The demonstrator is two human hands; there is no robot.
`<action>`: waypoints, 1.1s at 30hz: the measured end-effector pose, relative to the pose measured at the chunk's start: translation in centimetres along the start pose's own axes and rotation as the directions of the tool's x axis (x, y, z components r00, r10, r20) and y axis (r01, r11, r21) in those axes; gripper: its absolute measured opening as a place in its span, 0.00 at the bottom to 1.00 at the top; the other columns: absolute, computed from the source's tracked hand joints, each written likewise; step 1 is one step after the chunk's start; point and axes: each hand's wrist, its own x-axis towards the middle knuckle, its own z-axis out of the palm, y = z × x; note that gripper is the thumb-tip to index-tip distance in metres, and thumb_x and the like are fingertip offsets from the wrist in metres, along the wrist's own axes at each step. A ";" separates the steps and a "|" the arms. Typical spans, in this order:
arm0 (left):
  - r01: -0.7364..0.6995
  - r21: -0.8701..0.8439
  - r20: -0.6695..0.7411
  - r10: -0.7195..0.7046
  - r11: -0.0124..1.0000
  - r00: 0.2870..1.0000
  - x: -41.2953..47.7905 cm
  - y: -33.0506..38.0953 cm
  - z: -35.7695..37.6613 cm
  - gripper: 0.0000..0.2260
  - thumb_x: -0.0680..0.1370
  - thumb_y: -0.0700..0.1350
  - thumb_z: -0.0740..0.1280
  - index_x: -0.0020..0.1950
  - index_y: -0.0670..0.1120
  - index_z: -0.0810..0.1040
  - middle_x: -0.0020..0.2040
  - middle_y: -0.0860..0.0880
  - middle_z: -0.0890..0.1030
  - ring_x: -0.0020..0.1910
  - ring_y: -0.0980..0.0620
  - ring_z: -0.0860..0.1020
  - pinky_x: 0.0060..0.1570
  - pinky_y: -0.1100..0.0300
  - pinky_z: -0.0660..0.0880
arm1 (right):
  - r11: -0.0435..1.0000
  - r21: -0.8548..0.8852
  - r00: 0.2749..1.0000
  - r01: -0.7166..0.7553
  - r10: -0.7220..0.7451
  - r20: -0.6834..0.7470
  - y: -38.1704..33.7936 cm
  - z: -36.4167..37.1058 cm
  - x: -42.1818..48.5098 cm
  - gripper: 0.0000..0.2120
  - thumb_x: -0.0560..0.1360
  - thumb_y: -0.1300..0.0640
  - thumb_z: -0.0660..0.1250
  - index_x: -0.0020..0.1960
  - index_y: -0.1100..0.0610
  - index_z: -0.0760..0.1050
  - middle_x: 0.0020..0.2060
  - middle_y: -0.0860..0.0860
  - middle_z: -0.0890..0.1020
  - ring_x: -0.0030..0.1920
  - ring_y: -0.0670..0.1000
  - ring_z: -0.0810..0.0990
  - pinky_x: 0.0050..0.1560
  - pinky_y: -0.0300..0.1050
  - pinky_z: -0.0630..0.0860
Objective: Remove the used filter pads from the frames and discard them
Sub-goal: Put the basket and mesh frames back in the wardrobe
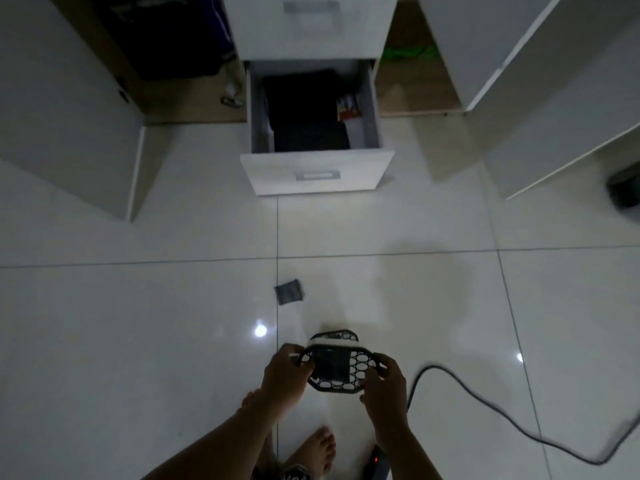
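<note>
The fingers (pixel 295 355) of the left hand (pixel 285 375) curl round the left end of a black honeycomb frame (pixel 358 368), and the fingers (pixel 381 366) of the right hand (pixel 384 388) curl round its right end, so both hands grip it between them, raised above the floor. A dark filter pad (pixel 329 367) sits in the left and middle part of the frame, leaving the open honeycomb cells bare on the right. Just beyond the frame, partly hidden by it, a second frame (pixel 337 336) of the same pattern lies on something pale; whether it holds a pad cannot be told. Farther beyond the frame and slightly left, a loose grey pad (pixel 290 291) lies flat on the white tiled floor (pixel 138 341), beside a tile joint. Well beyond the frame an open drawer (pixel 317 169) of a white cabinet shows dark contents. To the right of the frame a black cable (pixel 485 403) curves across the tiles. Nearer than the frame, under the forearms, a bare foot (pixel 322 448) rests on the floor.
</note>
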 end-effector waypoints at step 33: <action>-0.301 -0.388 -0.150 0.262 0.871 0.953 -27.9 33.2 -16.0 0.10 0.77 0.51 0.71 0.56 0.50 0.78 0.48 0.47 0.83 0.39 0.50 0.80 0.38 0.59 0.75 | 0.812 0.494 0.950 0.310 -0.284 -0.130 -32.0 -22.0 -29.3 0.15 0.77 0.62 0.61 0.63 0.56 0.74 0.50 0.56 0.84 0.50 0.60 0.82 0.39 0.49 0.78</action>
